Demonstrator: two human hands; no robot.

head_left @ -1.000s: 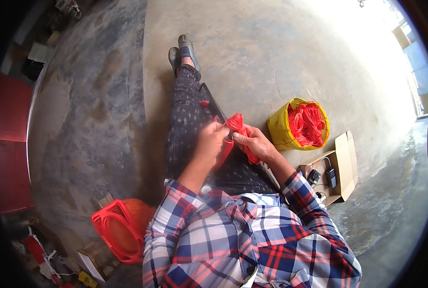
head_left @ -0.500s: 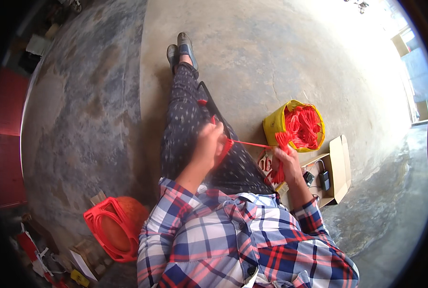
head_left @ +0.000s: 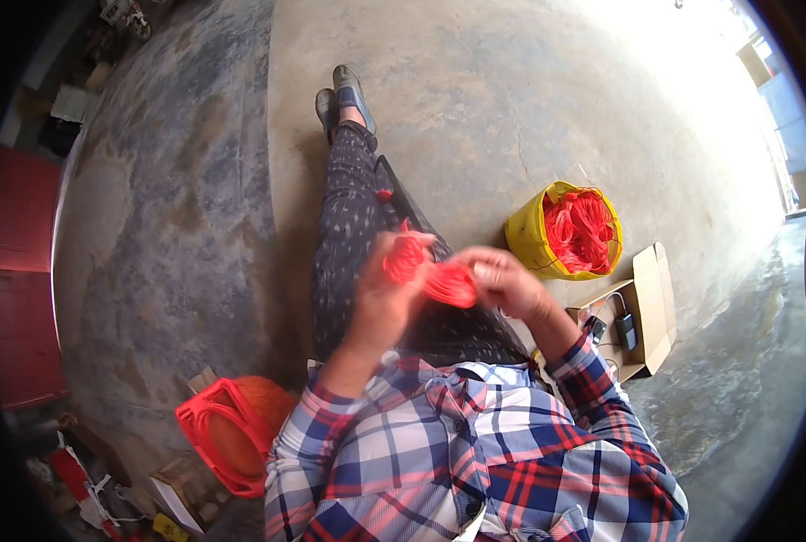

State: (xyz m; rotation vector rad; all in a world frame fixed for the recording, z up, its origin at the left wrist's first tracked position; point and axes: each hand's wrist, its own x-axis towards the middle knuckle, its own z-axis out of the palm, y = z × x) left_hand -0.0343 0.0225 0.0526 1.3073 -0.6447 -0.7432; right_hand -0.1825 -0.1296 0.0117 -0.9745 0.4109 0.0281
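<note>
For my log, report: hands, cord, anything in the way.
Left hand gripping red cord. Right hand at its right end, grip blurred. Nothing seen in the way.

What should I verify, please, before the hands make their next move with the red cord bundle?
1. Left hand holding the red cord bundle: ok, the cord lies between thumb and fingers.
2. Right hand at the bundle's right end: ok.
3. Right hand's grip firm: cannot tell, the fingers are blurred.
4. Bundle's strands free of tangles: cannot tell, they are blurred too.
5. Yellow bucket on the floor with red cord inside: ok.
6. Cardboard box closed: not ok, its flap stands open.
</note>
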